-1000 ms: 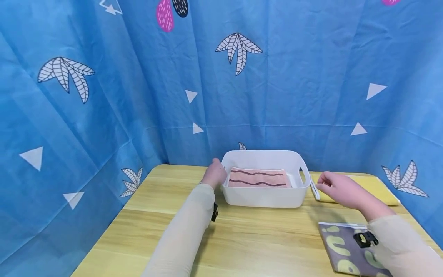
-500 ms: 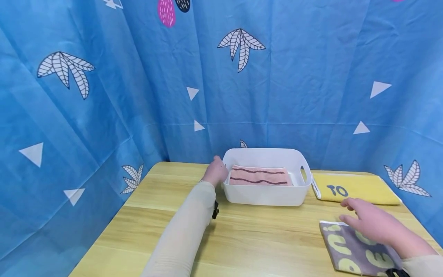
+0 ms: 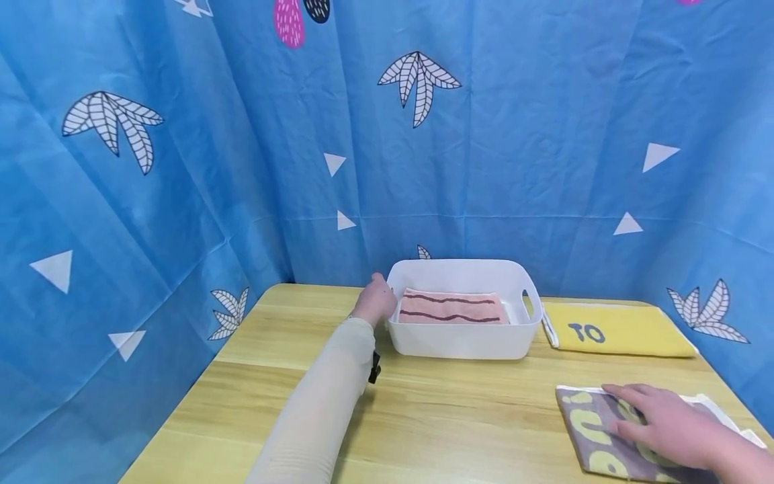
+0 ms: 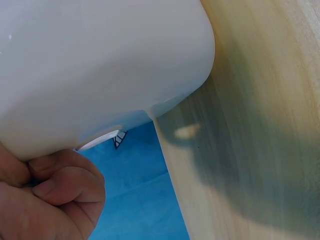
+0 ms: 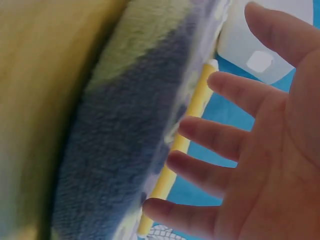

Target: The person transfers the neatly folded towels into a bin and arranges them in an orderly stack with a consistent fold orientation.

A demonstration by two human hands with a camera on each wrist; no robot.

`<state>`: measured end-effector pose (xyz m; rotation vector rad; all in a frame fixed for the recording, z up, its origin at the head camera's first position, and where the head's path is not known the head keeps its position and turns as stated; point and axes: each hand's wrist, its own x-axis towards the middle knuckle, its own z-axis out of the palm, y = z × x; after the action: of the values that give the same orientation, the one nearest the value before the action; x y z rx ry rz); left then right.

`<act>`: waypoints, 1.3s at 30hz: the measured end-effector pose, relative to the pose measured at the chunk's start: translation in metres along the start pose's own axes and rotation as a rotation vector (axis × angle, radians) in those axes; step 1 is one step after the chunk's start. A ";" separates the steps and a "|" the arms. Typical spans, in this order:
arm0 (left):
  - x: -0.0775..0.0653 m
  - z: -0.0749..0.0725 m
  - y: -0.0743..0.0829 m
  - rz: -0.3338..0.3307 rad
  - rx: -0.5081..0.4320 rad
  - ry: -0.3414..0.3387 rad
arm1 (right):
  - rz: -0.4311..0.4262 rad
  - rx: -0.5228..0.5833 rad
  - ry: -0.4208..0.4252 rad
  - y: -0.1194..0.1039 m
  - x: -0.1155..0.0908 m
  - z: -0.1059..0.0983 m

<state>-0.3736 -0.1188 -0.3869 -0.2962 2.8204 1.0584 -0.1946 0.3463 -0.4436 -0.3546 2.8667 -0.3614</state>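
Lifting unevenly could unfold the gray towel (image 3: pixel 595 440) beneath the splayed right hand (image 3: pixel 668 423); the left hand (image 3: pixel 375 300) grips the basket (image 3: pixel 459 342).

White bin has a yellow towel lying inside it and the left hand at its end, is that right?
Not quite: the towel inside the white bin is pink with dark stripes, not yellow; the head view shows it. The left hand is at its end.

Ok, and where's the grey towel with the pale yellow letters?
In the head view, the grey towel lies at the lower right of the table, partly hidden by the right hand, nearer the camera than the yellow towel.
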 end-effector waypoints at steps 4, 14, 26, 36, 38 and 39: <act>-0.001 0.000 -0.001 -0.003 0.005 -0.008 | 0.021 0.001 -0.039 0.000 0.000 0.006; -0.003 0.000 0.001 -0.003 -0.022 0.000 | 0.068 0.008 -0.130 -0.001 -0.003 0.009; -0.003 0.000 -0.001 -0.004 0.012 -0.015 | -0.012 0.004 -0.094 -0.007 -0.011 0.017; -0.004 -0.001 0.000 -0.001 -0.019 -0.020 | -0.012 -0.026 -0.071 -0.017 -0.009 0.015; -0.004 -0.002 -0.001 0.003 -0.015 -0.021 | 0.004 -0.042 -0.070 -0.022 -0.006 0.015; -0.004 -0.002 -0.001 0.002 -0.015 -0.022 | 0.008 -0.047 -0.067 -0.024 -0.005 0.014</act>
<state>-0.3699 -0.1201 -0.3854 -0.2813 2.7957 1.0770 -0.1814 0.3216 -0.4498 -0.3569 2.8143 -0.2765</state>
